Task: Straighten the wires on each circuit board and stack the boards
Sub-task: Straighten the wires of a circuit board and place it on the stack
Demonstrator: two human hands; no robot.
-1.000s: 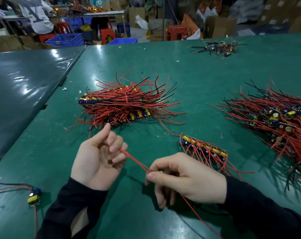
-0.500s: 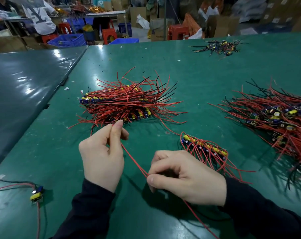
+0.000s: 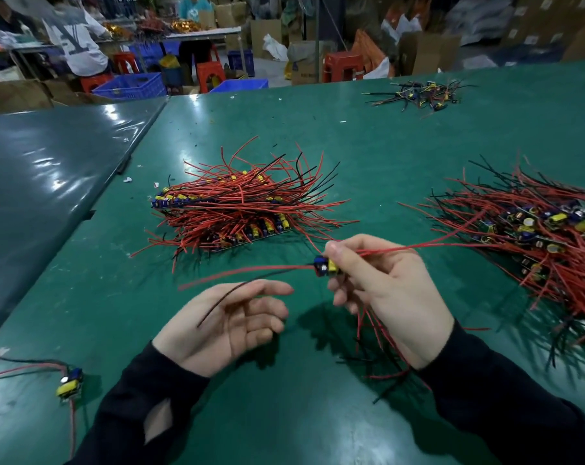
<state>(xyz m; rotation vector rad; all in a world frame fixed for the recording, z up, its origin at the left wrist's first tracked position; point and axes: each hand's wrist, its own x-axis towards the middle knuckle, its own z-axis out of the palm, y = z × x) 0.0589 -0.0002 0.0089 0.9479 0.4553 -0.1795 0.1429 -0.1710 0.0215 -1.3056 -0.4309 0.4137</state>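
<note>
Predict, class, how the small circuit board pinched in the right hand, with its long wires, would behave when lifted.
The circuit board looks light: the right hand holds it by fingertips alone. Its black wire droops over the open left hand, so probably floppy. The red wire stays straighter, perhaps slightly springy.

No text can be read for sure: the large pale letters on the back of a person's white shirt [image 3: 79, 45] at the far table are cut off and blurred, and faint print on a cardboard box [image 3: 303, 73] is too small.
</note>
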